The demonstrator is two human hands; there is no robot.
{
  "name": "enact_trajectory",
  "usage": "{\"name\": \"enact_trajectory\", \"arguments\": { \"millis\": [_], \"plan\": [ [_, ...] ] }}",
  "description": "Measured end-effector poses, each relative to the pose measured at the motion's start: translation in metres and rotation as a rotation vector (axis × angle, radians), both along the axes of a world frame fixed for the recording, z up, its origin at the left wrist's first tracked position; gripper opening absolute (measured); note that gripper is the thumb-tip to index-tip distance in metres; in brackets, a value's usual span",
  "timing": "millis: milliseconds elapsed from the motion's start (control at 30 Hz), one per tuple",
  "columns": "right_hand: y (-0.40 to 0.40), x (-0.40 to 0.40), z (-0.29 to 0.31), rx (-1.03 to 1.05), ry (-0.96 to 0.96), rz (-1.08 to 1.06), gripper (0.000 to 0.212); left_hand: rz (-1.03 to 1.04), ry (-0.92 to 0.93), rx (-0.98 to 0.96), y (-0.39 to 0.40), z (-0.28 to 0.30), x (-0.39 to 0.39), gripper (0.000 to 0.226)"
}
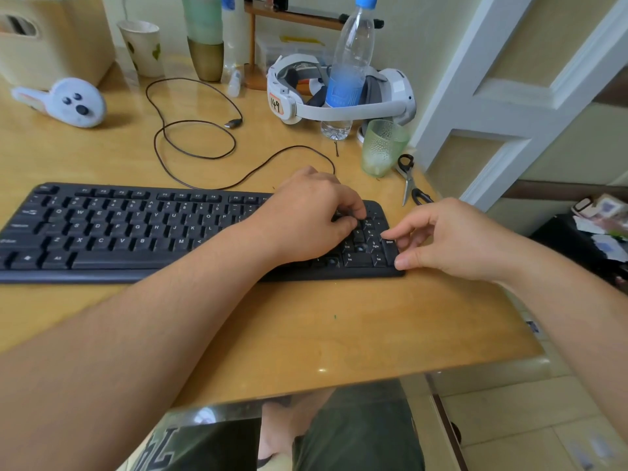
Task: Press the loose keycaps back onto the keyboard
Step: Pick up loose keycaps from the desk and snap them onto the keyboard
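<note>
Keyboard (pixel 136 229), left hand (pixel 306 215) curled on numpad, right hand (pixel 452 239) relaxed (two hands).

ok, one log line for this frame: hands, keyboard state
left hand: fingers curled on numpad keys | right hand: fingertips on keyboard right edge by Enter | bare socket visible in numpad

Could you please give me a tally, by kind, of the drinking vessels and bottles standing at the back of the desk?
Paper cup: 1
Green textured glass: 1
Clear water bottle with blue cap and label: 1
Small white dropper bottle: 1
Total: 4
</note>
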State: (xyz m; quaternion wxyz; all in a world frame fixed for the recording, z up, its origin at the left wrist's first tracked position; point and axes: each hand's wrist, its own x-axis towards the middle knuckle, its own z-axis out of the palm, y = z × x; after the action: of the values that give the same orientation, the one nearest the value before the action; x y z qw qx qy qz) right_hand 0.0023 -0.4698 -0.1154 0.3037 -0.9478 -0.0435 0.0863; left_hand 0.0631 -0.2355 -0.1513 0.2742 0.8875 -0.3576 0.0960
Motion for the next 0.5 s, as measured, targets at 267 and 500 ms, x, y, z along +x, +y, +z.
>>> {"name": "enact_trajectory", "arguments": {
  "millis": [267,500],
  "plan": [
    [0.000,-0.002,-0.002,-0.044,-0.039,0.004,0.023,-0.002,0.028,0.021,-0.002,-0.001,-0.002,0.019],
    [0.009,-0.005,-0.020,-0.019,-0.148,-0.099,0.015,-0.005,0.039,0.032,-0.002,-0.001,-0.004,0.020]
  ]
}}
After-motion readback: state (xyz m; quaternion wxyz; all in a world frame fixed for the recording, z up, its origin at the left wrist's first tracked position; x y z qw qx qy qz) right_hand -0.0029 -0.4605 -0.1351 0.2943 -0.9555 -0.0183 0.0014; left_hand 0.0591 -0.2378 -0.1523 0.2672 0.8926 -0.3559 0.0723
